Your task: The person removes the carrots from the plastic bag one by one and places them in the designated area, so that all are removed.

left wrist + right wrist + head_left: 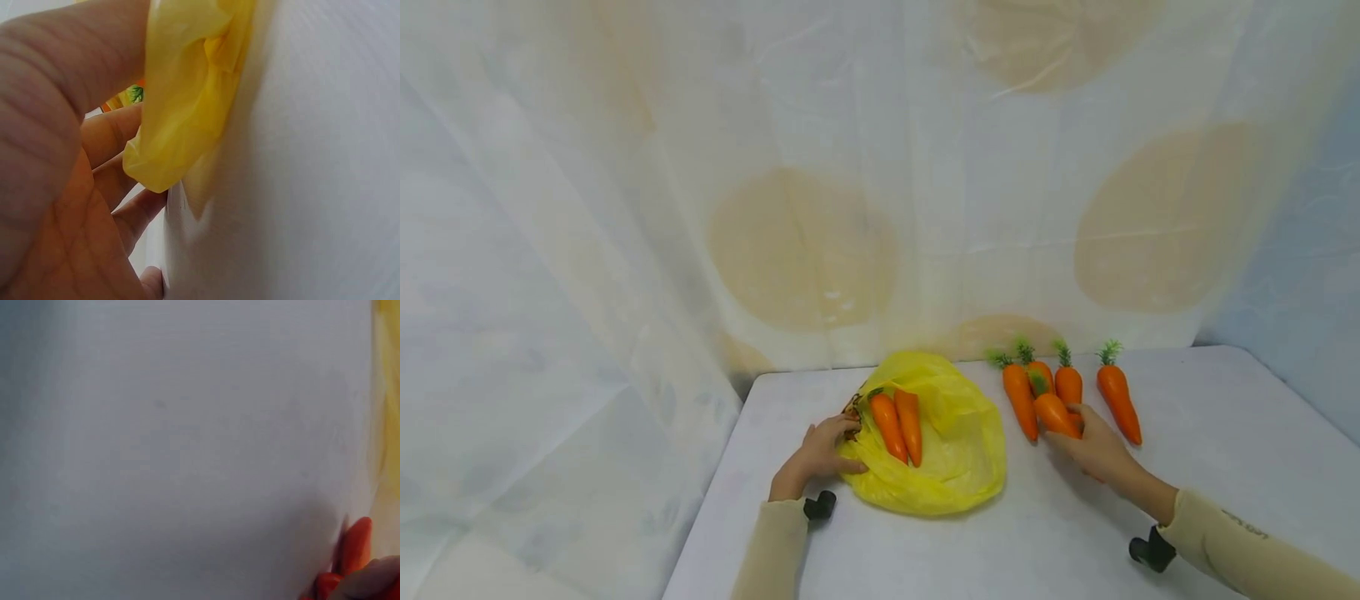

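Observation:
A yellow plastic bag (958, 475) lies spread on the table with its mouth open, and two orange carrots (889, 425) rest in it. At its left edge my left hand (823, 450) pinches the plastic; in the left wrist view the thumb lies over the yellow bag (181, 106) and the fingers are behind it. To the right of the bag, my right hand (1097, 446) grips a carrot (1054, 414) with a green top. The right wrist view catches only a fingertip (369, 579) and some orange carrot (357, 544) at its lower right corner.
Around my right hand lie more carrots with leafy tops: one on the left (1019, 400), one behind (1068, 383) and one apart on the right (1120, 402). The white table (1210, 433) ends at a hanging curtain (925, 208) with beige circles.

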Motion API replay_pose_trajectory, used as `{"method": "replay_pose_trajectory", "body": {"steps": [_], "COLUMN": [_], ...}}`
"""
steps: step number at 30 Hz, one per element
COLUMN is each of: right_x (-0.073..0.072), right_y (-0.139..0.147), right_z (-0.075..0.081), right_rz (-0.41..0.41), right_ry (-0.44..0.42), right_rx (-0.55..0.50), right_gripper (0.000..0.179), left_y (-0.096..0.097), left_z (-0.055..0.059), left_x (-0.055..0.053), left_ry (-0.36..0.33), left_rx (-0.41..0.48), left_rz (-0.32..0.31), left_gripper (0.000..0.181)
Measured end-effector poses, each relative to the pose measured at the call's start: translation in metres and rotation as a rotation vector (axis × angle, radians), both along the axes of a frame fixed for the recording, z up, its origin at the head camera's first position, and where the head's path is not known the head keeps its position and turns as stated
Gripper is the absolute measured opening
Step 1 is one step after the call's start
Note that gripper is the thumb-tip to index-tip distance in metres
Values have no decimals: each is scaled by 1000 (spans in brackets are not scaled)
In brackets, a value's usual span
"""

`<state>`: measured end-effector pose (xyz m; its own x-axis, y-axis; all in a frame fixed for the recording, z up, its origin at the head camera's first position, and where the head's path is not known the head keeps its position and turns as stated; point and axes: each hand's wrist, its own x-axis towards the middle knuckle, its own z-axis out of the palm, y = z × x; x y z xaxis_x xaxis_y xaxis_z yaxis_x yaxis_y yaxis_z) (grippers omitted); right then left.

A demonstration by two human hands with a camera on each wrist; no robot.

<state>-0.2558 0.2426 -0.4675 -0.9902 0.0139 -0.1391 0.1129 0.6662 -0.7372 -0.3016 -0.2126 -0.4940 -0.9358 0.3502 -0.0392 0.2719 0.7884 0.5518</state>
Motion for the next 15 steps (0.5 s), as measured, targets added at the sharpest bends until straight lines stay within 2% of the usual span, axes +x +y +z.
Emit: {"method": "replay_pose_trajectory", "body": {"steps": [5,15], "right_x": [3,6], "right_y": [-3,-8], "right_z": [-6,-14], "right_rz": [-11,-63], "right_ry": [26,-5], "right_rx": [50,85], "right_gripper": [81,74], "left_y": [0,0], "left_z": [3,2], "left_x": [0,3], "left_ry": [3,-5], "left_rx": [7,17], "left_rz": [-1,5], "left_gripper": [72,72]}}
